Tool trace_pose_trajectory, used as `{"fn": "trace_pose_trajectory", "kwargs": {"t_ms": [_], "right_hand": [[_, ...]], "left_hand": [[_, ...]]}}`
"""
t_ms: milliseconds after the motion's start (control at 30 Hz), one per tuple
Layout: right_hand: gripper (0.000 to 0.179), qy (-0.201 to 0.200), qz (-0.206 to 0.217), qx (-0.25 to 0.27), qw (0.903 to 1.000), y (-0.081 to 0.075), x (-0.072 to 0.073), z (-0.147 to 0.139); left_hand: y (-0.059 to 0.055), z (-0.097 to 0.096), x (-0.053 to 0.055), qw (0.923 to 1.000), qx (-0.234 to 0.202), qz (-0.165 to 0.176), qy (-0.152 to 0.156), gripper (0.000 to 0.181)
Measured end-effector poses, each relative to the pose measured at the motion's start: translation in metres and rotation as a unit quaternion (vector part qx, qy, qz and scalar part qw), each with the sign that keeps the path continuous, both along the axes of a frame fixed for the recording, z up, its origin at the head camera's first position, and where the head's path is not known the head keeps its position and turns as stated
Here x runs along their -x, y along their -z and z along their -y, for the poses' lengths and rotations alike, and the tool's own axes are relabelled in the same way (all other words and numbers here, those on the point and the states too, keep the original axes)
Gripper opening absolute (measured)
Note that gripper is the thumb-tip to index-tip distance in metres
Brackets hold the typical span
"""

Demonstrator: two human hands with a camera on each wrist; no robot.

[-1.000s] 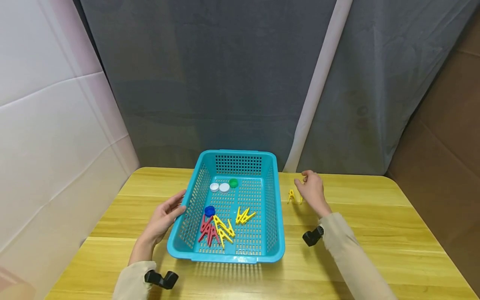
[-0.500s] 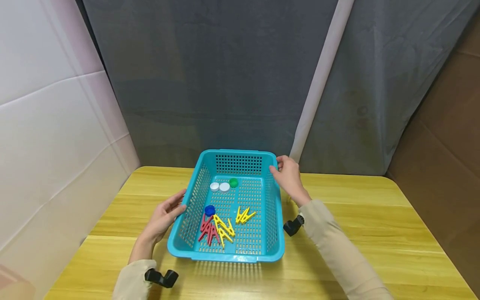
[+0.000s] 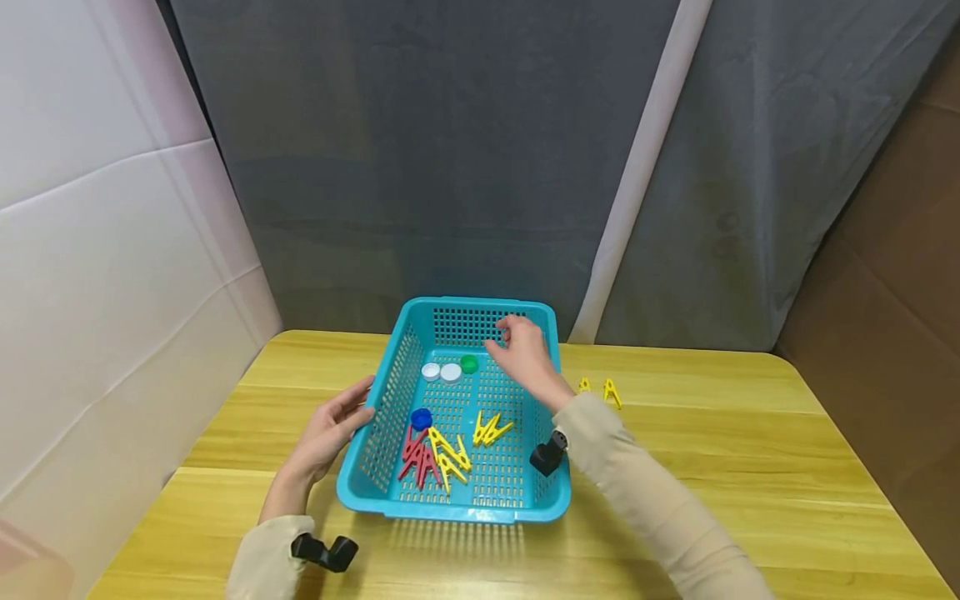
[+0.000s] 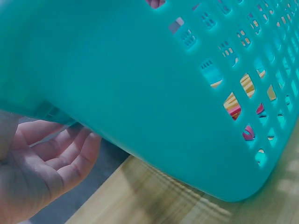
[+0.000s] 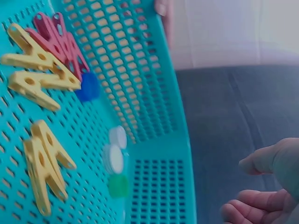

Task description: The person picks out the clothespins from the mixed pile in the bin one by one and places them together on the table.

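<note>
My left hand (image 3: 326,437) holds the left side of a turquoise plastic basket (image 3: 450,514), thumb at the rim and fingers outside. In the left wrist view, its fingers (image 4: 70,158) curl loosely beneath the rim. Over the basket's back right part hovers my right hand (image 3: 521,354), thumb and fingers apart, nothing between them. Inside lie red clothespins (image 3: 420,462), yellow clothespins (image 3: 450,458) beside them, and another yellow group (image 3: 491,430) to the right. A blue bottle cap (image 3: 421,419) is near the red ones; farther back sit white caps (image 3: 451,373) and a green cap (image 3: 468,364).
Right of the basket, two yellow clothespins (image 3: 611,393) stand on the wooden table (image 3: 712,467). A grey cloth (image 3: 450,167) hangs behind the table's far edge, with a pale strip (image 3: 637,183) running down it. White sheeting (image 3: 120,250) is on the left.
My right hand has moved left, from near the two yellow clothespins on the table, across the right rim to above the basket. My left hand and the basket's contents stay where they were.
</note>
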State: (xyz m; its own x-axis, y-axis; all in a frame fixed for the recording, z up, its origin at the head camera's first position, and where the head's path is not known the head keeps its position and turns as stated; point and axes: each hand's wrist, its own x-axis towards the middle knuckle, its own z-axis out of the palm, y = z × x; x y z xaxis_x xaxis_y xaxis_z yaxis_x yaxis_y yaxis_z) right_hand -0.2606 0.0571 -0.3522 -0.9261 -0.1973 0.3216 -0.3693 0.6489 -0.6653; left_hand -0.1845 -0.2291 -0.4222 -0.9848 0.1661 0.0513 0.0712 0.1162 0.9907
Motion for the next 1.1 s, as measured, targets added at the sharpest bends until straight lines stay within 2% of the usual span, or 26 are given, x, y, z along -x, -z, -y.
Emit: {"fn": "trace_pose_trajectory", "kwargs": {"t_ms": [400,633,867,1100], "right_hand": [[0.032,-0.074,0.073,-0.039,0.9938,0.017,-0.007,0.031],[0.033,-0.120,0.101,-0.056,0.9860,0.031,-0.008,0.045],[0.032,-0.149,0.134,-0.053,0.9783,0.046,-0.010,0.053],[0.033,-0.168,0.186,-0.050,0.9669,0.060,-0.015,0.057]], "left_hand": [[0.002,-0.003,0.001,1.0000,-0.001,-0.002,0.002,0.056],[0.001,-0.006,0.000,1.0000,-0.004,-0.002,0.001,0.056],[0.002,-0.008,0.000,1.0000,-0.004,0.001,-0.001,0.056],[0.002,-0.008,0.000,1.0000,-0.004,0.007,-0.003,0.057]]}}
